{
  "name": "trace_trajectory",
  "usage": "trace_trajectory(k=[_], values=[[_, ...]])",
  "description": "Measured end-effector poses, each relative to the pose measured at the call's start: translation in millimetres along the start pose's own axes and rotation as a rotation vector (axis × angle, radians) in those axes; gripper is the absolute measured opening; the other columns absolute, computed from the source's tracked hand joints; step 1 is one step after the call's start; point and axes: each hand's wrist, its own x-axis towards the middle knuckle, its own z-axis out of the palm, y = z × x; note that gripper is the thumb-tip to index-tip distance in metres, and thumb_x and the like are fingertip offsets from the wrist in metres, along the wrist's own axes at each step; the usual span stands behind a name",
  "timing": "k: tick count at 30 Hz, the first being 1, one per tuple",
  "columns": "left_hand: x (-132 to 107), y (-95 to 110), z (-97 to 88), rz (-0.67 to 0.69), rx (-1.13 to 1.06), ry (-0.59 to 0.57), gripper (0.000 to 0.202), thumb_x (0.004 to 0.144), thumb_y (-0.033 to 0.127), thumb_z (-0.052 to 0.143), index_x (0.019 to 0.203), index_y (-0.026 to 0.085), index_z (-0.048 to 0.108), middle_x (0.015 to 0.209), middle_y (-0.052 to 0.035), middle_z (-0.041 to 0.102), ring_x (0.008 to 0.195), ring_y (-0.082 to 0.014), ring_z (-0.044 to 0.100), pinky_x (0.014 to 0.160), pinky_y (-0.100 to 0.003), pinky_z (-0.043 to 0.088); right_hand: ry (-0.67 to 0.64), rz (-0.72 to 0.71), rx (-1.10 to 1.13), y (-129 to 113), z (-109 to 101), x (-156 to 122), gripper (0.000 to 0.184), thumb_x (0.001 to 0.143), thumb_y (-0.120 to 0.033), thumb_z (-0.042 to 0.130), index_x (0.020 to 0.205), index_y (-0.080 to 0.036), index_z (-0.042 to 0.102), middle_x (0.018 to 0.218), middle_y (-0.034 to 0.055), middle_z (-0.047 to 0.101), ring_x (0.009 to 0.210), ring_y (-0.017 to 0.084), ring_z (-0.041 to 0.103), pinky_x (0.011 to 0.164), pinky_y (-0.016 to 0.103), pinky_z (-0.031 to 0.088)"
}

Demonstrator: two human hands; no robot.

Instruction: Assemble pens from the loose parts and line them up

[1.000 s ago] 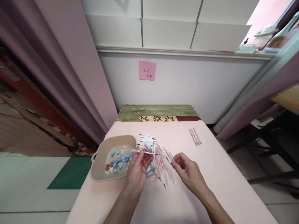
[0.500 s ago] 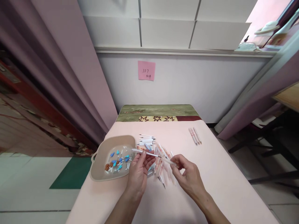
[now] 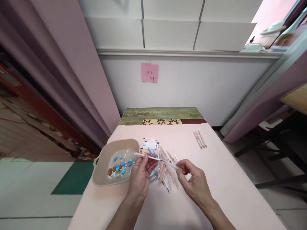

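My left hand [image 3: 141, 175] pinches a thin white pen refill [image 3: 146, 156] that points to the right, just above the table. My right hand [image 3: 192, 179] pinches a pale pen barrel [image 3: 173, 166], its open end close to the refill's dark tip. Under both hands lies a loose pile of white and orange pen parts [image 3: 163, 166]. A beige tray [image 3: 102, 159] sits left of my left hand and holds several small blue, white and brown caps.
Three finished pens [image 3: 200, 140] lie together at the far right of the pink table [image 3: 216, 179]. A green patterned bench top [image 3: 163, 115] stands beyond the table against the wall. A pink sticky note [image 3: 149, 72] hangs on the wall. Curtains hang at left.
My right hand has picked up a barrel from the pile and brought it left toward the refill's tip. The left hand has held the refill nearly still.
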Motion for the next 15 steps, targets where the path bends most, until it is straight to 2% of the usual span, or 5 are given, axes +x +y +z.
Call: trace_trajectory(k=[10, 15], values=[[-7.1, -6.6, 5.4, -0.038, 0.019, -0.005, 0.022, 0.075, 0.024, 0.073, 0.090, 0.013, 0.061, 0.086, -0.0108, 0.073, 0.077, -0.0169, 0.069, 0.072, -0.028, 0.058, 0.009, -0.021, 0.024, 2.6, 4.6, 0.4, 0.003, 0.082, -0.023, 0.056, 0.081, -0.021, 0.057, 0.065, -0.0021, 0.056, 0.055, 0.011, 0.050, 0.041, 0.016, 0.035], [-11.4, -10.4, 10.4, -0.068, 0.028, -0.026, 0.025, 0.074, 0.027, 0.075, 0.090, 0.013, 0.062, 0.086, -0.0112, 0.073, 0.077, -0.0175, 0.069, 0.072, -0.029, 0.057, 0.065, -0.090, 0.071, 0.5, 7.4, 0.9, 0.004, 0.083, -0.023, 0.056, 0.082, -0.020, 0.059, 0.069, -0.0005, 0.059, 0.059, 0.012, 0.054, 0.051, 0.019, 0.044]])
